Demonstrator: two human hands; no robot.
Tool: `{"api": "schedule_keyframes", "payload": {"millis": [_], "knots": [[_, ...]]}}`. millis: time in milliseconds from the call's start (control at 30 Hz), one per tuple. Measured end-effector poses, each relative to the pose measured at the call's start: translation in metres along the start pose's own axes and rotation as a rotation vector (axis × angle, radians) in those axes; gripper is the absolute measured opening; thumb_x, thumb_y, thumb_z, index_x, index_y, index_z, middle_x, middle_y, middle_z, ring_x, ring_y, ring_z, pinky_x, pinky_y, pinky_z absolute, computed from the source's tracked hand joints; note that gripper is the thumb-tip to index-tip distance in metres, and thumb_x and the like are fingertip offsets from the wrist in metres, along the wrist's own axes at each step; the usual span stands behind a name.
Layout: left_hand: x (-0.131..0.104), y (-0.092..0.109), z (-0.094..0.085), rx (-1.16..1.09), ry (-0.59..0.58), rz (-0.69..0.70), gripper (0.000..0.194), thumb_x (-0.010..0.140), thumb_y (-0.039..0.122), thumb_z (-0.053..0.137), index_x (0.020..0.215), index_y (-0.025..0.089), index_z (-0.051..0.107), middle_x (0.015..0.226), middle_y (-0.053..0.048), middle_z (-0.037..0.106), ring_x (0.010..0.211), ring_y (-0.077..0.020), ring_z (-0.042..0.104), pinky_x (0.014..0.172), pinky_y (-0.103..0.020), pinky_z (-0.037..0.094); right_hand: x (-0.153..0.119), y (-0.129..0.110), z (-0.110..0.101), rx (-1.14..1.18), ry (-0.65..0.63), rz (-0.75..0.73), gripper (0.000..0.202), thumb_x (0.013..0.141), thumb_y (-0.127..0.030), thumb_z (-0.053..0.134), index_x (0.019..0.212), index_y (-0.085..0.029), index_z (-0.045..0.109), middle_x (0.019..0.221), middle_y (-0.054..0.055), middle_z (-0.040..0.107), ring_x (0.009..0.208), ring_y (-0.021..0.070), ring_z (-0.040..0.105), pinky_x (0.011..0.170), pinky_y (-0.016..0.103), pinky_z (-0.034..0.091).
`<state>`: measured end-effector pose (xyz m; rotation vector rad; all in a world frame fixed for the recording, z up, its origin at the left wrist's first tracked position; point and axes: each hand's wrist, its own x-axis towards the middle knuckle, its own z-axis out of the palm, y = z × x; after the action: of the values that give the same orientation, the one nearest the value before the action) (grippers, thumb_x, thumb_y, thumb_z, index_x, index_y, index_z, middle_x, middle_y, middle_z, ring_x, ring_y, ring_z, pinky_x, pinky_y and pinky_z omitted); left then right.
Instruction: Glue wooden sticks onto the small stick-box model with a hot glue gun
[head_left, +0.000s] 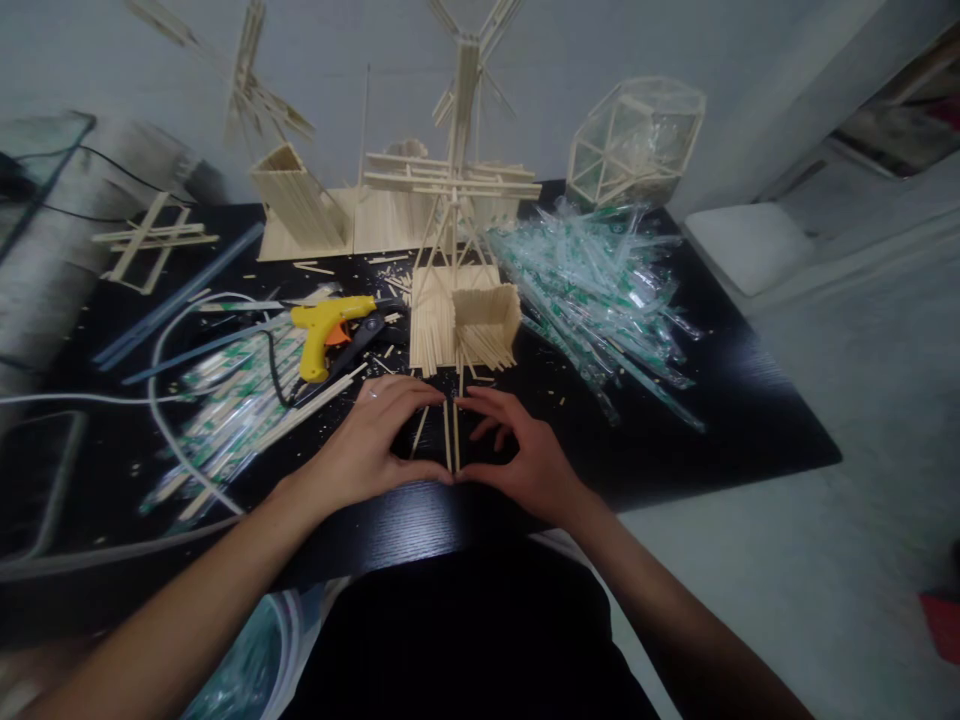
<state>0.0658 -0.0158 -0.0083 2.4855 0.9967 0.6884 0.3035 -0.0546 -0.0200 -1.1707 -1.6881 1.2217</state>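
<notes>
In front of me, two thin wooden sticks stand side by side, upright in the picture, between my hands. My left hand has its thumb at the near end of the left stick and its fingertips at the far end. The other stick is framed the same way by the thumb and forefinger of my right hand. Both thumb tips almost meet. Just beyond my fingers is a wooden stick model with a square base, a box-shaped part and a windmill-like tower.
A yellow hot glue gun lies left of the model. Wrapped chopsticks lie below it, and clear wrappers pile up right. Behind stand another stick model and a glass-sided polyhedron. A white cable loops left.
</notes>
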Motion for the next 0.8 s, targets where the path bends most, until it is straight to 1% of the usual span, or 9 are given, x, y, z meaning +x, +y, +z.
{"api": "schedule_keyframes", "payload": {"millis": [300, 500, 667, 800], "knots": [[0.0001, 0.0006, 0.0013, -0.027, -0.013, 0.015, 0.079, 0.068, 0.064, 0.082, 0.127, 0.019, 0.056, 0.122, -0.013, 0.067, 0.118, -0.0314, 0.061, 0.104, -0.051, 0.044, -0.0004, -0.0001, -0.0008, -0.02, -0.025, -0.018, 0.085, 0.068, -0.021, 0.092, 0.14, -0.03, 0.048, 0.137, 0.006, 0.067, 0.091, 0.0172, 0.07, 0.073, 0.031, 0.051], [0.0008, 0.0018, 0.0025, -0.059, -0.008, 0.003, 0.074, 0.069, 0.064, 0.081, 0.126, 0.022, 0.059, 0.121, -0.012, 0.068, 0.117, -0.0316, 0.062, 0.102, -0.051, 0.046, -0.0003, 0.0006, -0.001, -0.018, -0.034, -0.039, 0.084, 0.069, -0.021, 0.092, 0.14, -0.031, 0.049, 0.138, 0.005, 0.066, 0.091, 0.017, 0.071, 0.073, 0.031, 0.052], [0.0006, 0.0027, 0.0013, -0.095, -0.005, -0.001, 0.078, 0.066, 0.064, 0.083, 0.126, 0.021, 0.059, 0.12, -0.012, 0.068, 0.115, -0.0305, 0.062, 0.1, -0.05, 0.048, -0.0004, 0.0002, -0.0019, 0.019, -0.046, -0.067, 0.082, 0.07, -0.023, 0.091, 0.14, -0.031, 0.05, 0.139, 0.007, 0.065, 0.093, 0.0183, 0.071, 0.071, 0.031, 0.052], [-0.0003, 0.0038, -0.0014, -0.11, 0.007, -0.003, 0.079, 0.066, 0.062, 0.084, 0.127, 0.021, 0.058, 0.121, -0.012, 0.068, 0.115, -0.0302, 0.063, 0.1, -0.049, 0.048, -0.0021, -0.0029, -0.0027, 0.077, -0.061, -0.024, 0.082, 0.068, -0.025, 0.092, 0.14, -0.028, 0.053, 0.126, 0.007, 0.07, 0.098, 0.0208, 0.071, 0.077, 0.033, 0.054]]}}
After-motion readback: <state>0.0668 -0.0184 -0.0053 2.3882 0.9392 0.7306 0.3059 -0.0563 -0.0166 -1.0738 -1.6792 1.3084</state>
